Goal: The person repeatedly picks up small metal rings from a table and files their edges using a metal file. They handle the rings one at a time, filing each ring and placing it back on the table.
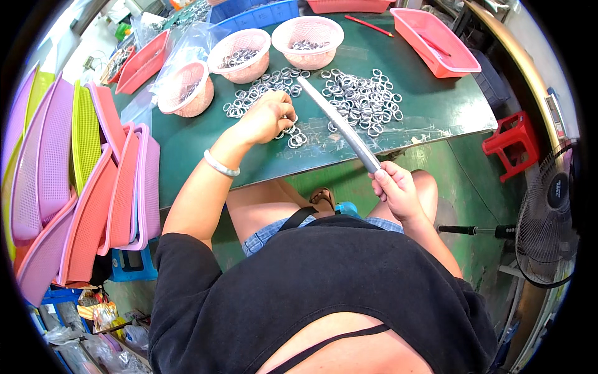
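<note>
My left hand (271,116) is over the left pile of small silver metal rings (261,87), its fingers curled and pinched at a metal ring (291,119); the palm is hidden. A few loose rings (297,138) lie just below it, near the table's front edge. In my right hand (395,188) is the lower end of a long, narrow grey rod (339,121). It slants up and to the left, its far tip between the two piles. A larger ring pile (364,96) lies to the right of the rod.
Three pink baskets (307,42) holding rings stand behind the piles on the green table (436,106). A red pencil (369,25) and a pink tray (430,43) lie at the back right. Stacked coloured baskets (81,174) rise at left. A red stool (512,144) and a fan (548,212) are at right.
</note>
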The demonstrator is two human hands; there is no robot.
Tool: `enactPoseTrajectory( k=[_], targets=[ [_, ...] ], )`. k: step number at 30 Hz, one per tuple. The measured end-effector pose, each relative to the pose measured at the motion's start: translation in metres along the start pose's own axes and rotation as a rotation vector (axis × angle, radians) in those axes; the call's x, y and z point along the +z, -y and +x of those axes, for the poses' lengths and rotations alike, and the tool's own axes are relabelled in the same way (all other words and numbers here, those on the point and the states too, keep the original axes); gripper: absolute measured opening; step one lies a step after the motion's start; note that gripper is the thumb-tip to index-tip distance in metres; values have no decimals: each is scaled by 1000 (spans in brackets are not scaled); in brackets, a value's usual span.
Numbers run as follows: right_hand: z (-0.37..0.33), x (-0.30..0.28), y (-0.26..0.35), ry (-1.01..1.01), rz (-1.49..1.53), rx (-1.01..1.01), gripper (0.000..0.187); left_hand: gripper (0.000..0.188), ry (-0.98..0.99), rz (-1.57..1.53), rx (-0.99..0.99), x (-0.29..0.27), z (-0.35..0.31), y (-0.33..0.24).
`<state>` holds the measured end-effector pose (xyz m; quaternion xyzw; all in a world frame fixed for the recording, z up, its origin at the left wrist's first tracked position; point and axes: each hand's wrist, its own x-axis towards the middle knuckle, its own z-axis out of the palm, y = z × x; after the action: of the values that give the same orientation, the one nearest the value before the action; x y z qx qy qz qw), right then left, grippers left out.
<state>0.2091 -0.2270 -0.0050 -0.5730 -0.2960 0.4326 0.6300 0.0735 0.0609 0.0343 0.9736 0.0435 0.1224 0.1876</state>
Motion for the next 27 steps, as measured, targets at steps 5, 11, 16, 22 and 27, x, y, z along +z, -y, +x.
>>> enactPoseTrajectory(
  k=[5,11,16,22,27],
  targets=[
    [-1,-3,1,13,-18,18,19,7,-133,-641,-344,1,2,6],
    [-1,-2,-1,62,-56,5,15,29,-344,-1247,-364,-6,5,-4],
    [0,-1,-1,57,-85,15,14,32,-332,-1319,-320,-6,4,-20],
    [10,16,13,57,-168,-120,15,20,-274,-1583,-388,18,-1,-61],
    [11,15,13,44,-238,-245,10,23,-310,-1607,-255,13,-8,-66]
  ],
)
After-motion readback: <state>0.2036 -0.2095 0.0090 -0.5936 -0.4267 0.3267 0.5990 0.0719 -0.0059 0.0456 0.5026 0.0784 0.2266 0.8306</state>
